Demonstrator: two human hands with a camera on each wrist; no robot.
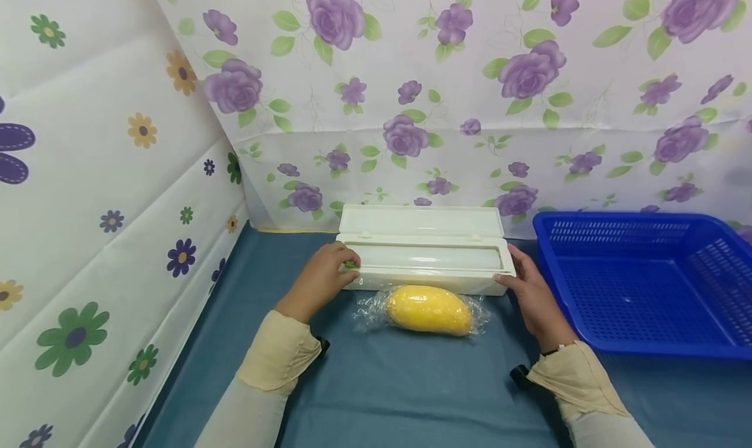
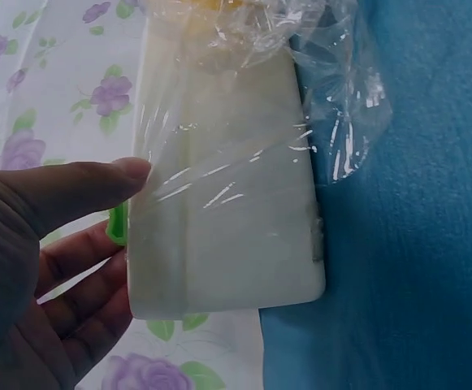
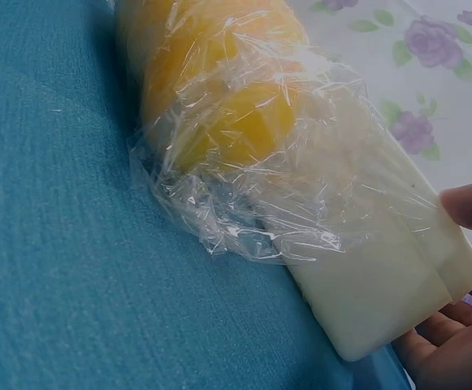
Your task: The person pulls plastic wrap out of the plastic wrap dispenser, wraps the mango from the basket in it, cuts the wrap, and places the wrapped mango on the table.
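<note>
A white cling film dispenser (image 1: 435,281) lies across the blue-covered table with its lid (image 1: 420,221) tipped back. The film roll (image 1: 435,257) shows inside. My left hand (image 1: 320,278) holds the left end, thumb on the front edge and fingers by a green slide cutter (image 2: 118,224). At the other end, my right hand (image 1: 531,294) grips the corner, thumb in front and fingers behind. Just before the dispenser rests a yellow, oblong fruit or vegetable (image 1: 429,309) wrapped in clear film (image 3: 211,203), its loose ends crumpled on both sides. Neither hand touches it.
A blue plastic basket (image 1: 640,347) with perforated sides stands on the right, close to my right hand. Behind the dispenser rises a backdrop (image 1: 364,95) of purple flowers, and another flowered sheet (image 1: 117,174) borders the left side. Blue cloth (image 1: 411,389) covers the table.
</note>
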